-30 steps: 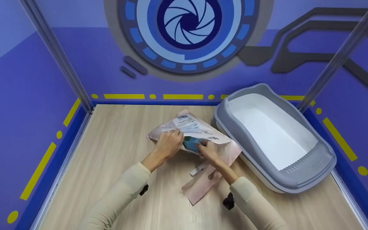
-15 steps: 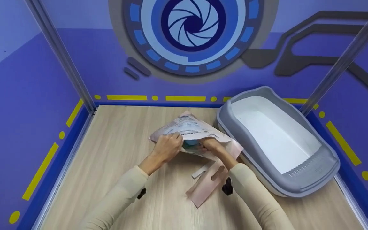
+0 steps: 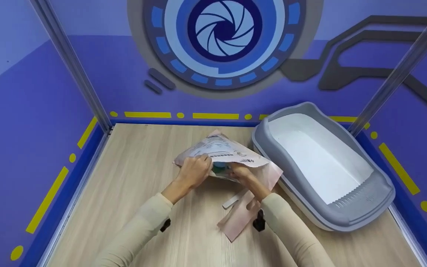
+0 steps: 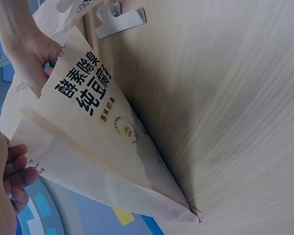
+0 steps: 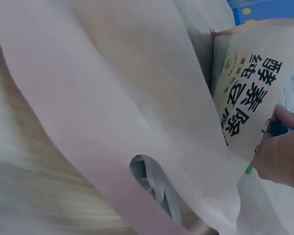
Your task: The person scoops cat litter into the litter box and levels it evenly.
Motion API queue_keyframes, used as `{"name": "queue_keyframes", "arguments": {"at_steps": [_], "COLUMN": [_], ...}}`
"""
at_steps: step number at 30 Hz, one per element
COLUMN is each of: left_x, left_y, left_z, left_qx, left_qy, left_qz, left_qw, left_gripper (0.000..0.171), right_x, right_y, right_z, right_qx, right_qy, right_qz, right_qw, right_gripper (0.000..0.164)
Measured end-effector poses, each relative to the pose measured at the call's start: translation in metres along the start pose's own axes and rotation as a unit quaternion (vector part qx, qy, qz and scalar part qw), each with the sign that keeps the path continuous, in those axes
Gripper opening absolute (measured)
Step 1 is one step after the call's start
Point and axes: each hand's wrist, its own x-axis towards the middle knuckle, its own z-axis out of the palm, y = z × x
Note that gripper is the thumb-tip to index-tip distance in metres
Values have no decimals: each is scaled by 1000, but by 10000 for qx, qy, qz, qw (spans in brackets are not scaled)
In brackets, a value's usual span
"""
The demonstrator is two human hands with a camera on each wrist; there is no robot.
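Note:
A pale pink cat litter bag lies mid-table, its mouth turned towards me. My left hand grips the left side of its opening, fingers curled at the edge in the left wrist view. Inside the mouth, my right hand has its fingers partly hidden by the upper bag layer. In the right wrist view that hand pinches a blue thing, mostly hidden. Blue and green also show in the opening from the head view. A pink strip with an oval handle hole extends from the bag.
A grey-rimmed white litter box stands at the right, close beside the bag. On the wooden table, a whitish bag clip lies by the pink strip. Blue walls enclose the back and sides.
My right hand has gone deeper under the upper layer of the bag, and less of the blue thing shows. My left hand keeps its hold. The head view has shifted slightly.

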Motion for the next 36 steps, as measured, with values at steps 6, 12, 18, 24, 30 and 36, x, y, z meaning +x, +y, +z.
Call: {"name": "queue_keyframes", "arguments": {"at_steps": [6,12,18,24,30,36], "left_x": [1,1,5,8,8,11], "left_y": [3,5,3,2,1,4], "left_z": [1,5,7,7,6,8], "left_qx": [-223,-359,-496,-545,-537,-563], "left_qy": [-93,-57,-155,-179,-162,-157], "left_qz": [-221,-299,-536,-659,-678,-652], "left_qw": [9995,9989,9972,9962,9961,9962], "left_gripper": [24,24,24,26,24,26], "right_x": [-67,-105,-112,-133,-155,-164], "right_y": [-84,-110,-104,-104,-97,-84], "right_z": [52,69,63,57,56,43], "right_qx": [-697,-1195,-477,-490,-516,-198], "right_qy": [460,673,392,522,822,703], "right_qz": [95,139,16,-62,-15,-139], "right_qw": [9965,9904,9981,9974,9953,9972], "right_gripper": [34,27,21,16,25,32]}}
